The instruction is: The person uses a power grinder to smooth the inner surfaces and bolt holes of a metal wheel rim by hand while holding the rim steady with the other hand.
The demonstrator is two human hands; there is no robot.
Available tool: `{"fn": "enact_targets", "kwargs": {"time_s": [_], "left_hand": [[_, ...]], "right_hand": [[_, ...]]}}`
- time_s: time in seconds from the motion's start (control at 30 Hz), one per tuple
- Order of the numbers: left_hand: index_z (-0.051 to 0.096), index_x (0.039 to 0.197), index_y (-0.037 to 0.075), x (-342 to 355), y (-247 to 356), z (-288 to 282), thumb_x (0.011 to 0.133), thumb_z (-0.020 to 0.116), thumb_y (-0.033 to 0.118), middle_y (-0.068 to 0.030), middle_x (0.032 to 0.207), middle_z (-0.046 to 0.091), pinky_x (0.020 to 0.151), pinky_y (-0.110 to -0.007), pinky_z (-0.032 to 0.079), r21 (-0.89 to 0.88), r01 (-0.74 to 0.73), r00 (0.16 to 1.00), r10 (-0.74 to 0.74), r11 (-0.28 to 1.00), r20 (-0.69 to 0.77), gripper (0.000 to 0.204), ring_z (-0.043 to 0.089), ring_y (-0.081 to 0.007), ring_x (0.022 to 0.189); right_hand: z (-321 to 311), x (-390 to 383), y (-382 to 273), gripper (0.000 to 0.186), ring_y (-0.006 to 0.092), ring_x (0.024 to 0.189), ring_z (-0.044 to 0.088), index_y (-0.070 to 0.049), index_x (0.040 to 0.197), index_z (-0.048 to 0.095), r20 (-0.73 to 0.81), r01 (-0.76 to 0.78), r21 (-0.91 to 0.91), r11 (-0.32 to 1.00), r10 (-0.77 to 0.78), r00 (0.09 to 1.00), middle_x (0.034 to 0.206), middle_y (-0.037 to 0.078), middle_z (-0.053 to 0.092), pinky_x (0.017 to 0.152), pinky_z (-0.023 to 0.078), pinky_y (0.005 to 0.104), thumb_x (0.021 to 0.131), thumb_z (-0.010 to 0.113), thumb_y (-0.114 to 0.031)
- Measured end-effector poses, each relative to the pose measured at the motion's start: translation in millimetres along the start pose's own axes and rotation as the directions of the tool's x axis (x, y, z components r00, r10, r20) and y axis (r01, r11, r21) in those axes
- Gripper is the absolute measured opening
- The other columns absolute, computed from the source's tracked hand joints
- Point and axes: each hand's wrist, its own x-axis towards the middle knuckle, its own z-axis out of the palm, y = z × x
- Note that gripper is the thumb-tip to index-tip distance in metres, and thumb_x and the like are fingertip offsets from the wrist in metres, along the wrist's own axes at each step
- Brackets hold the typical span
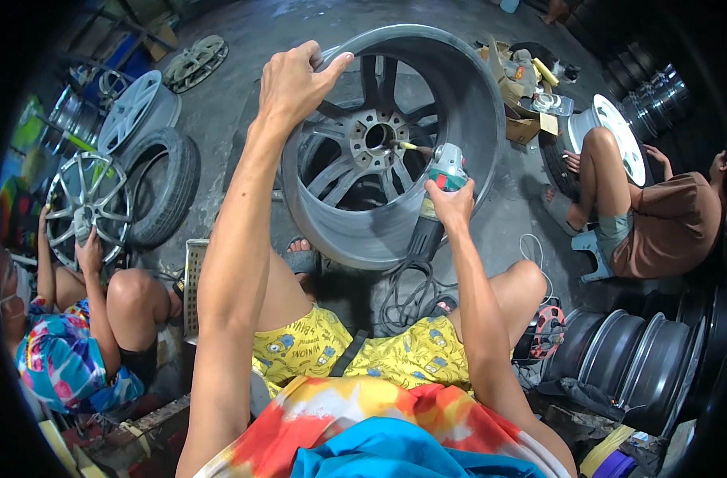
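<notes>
A large grey alloy wheel rim stands in front of me, its open barrel facing up toward me and its spokes and hub at the bottom. My left hand grips the rim's far left edge, fingers curled over the lip and thumb stretched along it. In my right hand is an angle grinder with a green and grey head and a dark body, held over the barrel's right side. A thin, pale-tipped bit points from its head toward the hub; whether it touches metal I cannot tell.
A coiled black cable lies between my feet. On the left, a person holds a spoked rim beside a tyre. To the right, another person sits on a blue stool by a white rim. Several rims line the lower right.
</notes>
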Motion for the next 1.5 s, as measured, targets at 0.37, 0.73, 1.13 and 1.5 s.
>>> {"fn": "enact_targets", "kwargs": {"time_s": [0.37,0.73,1.13,1.5], "left_hand": [[0.065,0.072,0.001,-0.2,2.2,-1.8,0.087,0.076,0.053,-0.0144,0.056,0.06,0.058,-0.044,0.049,0.025,0.011,1.0,-0.011,1.0,0.024,0.054,0.062,-0.0326,0.055],[0.065,0.074,-0.001,-14.4,15.1,-1.8,0.088,0.077,0.052,-0.0142,0.057,0.059,0.057,-0.041,0.047,-0.03,-0.097,0.994,0.095,0.995,-0.053,0.056,0.06,-0.0294,0.054],[0.07,0.08,-0.001,-20.4,29.0,-9.6,0.088,0.076,0.048,-0.0182,0.063,0.065,0.063,-0.045,0.053,-0.047,-0.03,0.997,0.033,0.998,0.072,0.05,0.068,-0.0376,0.062],[0.058,0.067,0.0,-20.4,25.8,-3.9,0.09,0.076,0.053,-0.0074,0.051,0.046,0.051,-0.037,0.039,-0.038,-0.075,0.997,0.076,0.996,0.012,0.06,0.042,-0.0208,0.049]], "right_hand": [[8.3,-12.7,15.2,0.097,0.0459,0.109,0.068,0.013,0.13,0.045,0.085,-0.029,0.034,0.999,0.026,0.996,0.115,0.034,0.067,0.097,0.053,0.0484,0.065,0.088,-0.043],[-0.1,-23.6,-34.6,0.085,0.0493,0.094,0.07,0.004,0.133,0.037,0.028,0.349,-0.088,0.933,-0.348,0.937,0.098,0.03,0.071,0.085,0.055,0.0522,0.07,0.086,-0.026],[5.7,-31.5,-34.0,0.085,0.0451,0.102,0.07,0.004,0.131,0.039,0.056,0.175,0.012,0.985,-0.175,0.983,0.11,0.031,0.069,0.091,0.055,0.0496,0.069,0.086,-0.03],[6.0,-27.5,-34.1,0.084,0.0477,0.099,0.07,0.006,0.13,0.036,0.061,0.155,0.005,0.988,-0.155,0.986,0.105,0.032,0.07,0.091,0.055,0.0503,0.07,0.086,-0.027]]}}
